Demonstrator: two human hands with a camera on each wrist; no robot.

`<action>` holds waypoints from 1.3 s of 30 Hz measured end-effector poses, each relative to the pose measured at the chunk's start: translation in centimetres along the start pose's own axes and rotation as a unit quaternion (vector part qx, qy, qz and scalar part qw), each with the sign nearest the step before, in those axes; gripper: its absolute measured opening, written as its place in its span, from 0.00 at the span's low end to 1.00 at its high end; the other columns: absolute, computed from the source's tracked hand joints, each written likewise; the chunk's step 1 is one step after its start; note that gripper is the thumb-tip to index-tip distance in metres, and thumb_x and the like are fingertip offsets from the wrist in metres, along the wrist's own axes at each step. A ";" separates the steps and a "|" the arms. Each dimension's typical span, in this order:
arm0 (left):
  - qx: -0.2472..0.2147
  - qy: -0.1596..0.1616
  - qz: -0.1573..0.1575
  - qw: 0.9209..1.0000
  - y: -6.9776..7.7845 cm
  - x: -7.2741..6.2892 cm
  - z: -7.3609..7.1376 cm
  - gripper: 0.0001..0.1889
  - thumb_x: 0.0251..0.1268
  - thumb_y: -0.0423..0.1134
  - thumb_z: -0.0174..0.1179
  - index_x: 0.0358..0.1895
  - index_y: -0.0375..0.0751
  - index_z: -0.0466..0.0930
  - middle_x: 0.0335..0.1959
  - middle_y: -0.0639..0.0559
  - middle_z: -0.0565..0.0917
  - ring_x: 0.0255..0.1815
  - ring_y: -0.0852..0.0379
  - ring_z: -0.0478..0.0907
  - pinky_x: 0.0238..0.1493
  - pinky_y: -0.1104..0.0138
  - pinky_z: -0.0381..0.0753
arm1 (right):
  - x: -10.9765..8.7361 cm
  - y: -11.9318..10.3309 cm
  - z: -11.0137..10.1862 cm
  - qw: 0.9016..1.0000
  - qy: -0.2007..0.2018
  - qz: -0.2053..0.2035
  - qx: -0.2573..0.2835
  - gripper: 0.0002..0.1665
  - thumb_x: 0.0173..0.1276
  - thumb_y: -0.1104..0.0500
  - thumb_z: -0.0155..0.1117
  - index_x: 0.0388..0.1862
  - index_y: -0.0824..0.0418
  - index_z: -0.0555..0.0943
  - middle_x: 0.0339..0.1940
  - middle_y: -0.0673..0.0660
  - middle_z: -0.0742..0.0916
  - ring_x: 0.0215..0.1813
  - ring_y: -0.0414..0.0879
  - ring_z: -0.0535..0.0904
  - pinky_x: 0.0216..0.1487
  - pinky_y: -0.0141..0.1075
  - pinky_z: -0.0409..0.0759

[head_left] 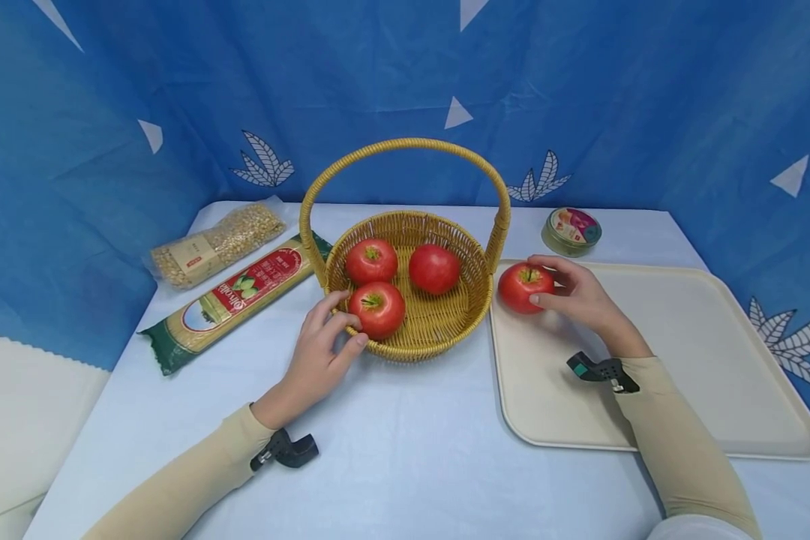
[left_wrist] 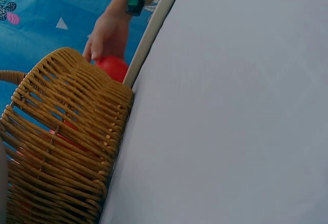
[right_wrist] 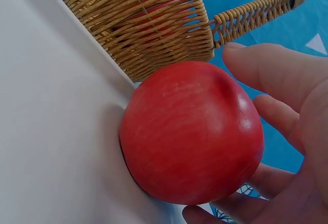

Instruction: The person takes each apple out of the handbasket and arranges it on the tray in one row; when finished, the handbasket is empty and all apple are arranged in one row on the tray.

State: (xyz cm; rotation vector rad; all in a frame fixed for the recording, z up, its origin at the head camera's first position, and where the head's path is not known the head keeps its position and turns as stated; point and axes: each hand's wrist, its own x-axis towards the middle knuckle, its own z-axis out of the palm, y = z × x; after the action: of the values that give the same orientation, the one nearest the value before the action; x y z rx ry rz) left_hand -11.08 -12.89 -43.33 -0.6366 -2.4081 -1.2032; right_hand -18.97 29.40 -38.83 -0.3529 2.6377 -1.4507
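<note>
Right now the outermost red apple [head_left: 523,289] is at the left end of the beige tray [head_left: 702,345], just beside the wicker basket; whether the tray bears its full weight is hard to tell. The right hand [head_left: 583,296] curves its thumb and fingers about the fruit from the right, a loose-looking grasp with a gap at the palm. Such a round, glossy thing could skid out if thumb and fingers press unevenly, then roll along the tray or bump the basket.

Inside the basket [head_left: 439,319] lie a front apple [head_left: 378,313], a back apple [head_left: 371,259] and a right-hand apple [head_left: 435,268]. The left hand [head_left: 317,356] bends its fingers over the near-left rim, beside the front apple; whether they pinch the rim or merely rest there, I cannot tell. Heavy pressure on that rim could tip the basket, and a careless sweep of the right hand could catch the upright handle [head_left: 405,142].

Farther out, a round tin [head_left: 572,231] stands just behind the tray, within reach of a stray knuckle. The pasta packet [head_left: 243,292] and bag of pale beans [head_left: 223,244] lie left of the basket, at less risk.
</note>
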 end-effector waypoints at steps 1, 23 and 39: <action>0.000 0.000 0.000 1.000 0.0 0.0 0.0 0.22 0.76 0.60 0.54 0.39 0.43 0.79 0.70 0.35 0.71 0.73 0.33 0.65 0.70 0.35 0.62 | 0.0 0.0 0.0 1.000 0.000 -0.001 0.000 0.38 0.68 0.63 0.70 0.75 0.65 0.67 0.76 0.67 0.70 0.76 0.68 0.66 0.50 0.15 0.75; -0.002 -0.006 -0.008 1.000 0.2 0.0 -0.2 0.23 0.76 0.60 0.53 0.40 0.42 0.79 0.71 0.34 0.70 0.74 0.33 0.64 0.71 0.34 0.60 | -2.0 -3.8 -2.3 0.992 0.054 -0.102 -0.056 0.40 0.61 0.70 0.73 0.73 0.63 0.72 0.71 0.52 0.79 0.68 0.28 0.71 0.63 0.15 0.70; -0.003 -0.008 -0.009 1.000 0.0 0.2 -0.1 0.27 0.76 0.65 0.49 0.39 0.42 0.78 0.70 0.32 0.70 0.73 0.33 0.64 0.71 0.34 0.61 | -2.0 -10.7 0.8 0.968 -0.067 -0.219 -0.105 0.34 0.57 0.67 0.77 0.64 0.59 0.80 0.66 0.56 0.83 0.67 0.29 0.72 0.56 0.24 0.80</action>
State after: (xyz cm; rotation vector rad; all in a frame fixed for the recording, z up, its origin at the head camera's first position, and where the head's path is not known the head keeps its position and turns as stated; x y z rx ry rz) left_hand -11.20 -12.90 -43.21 -0.6291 -2.4290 -1.2165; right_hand -15.33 23.75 -30.29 -1.0746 2.7168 -1.1825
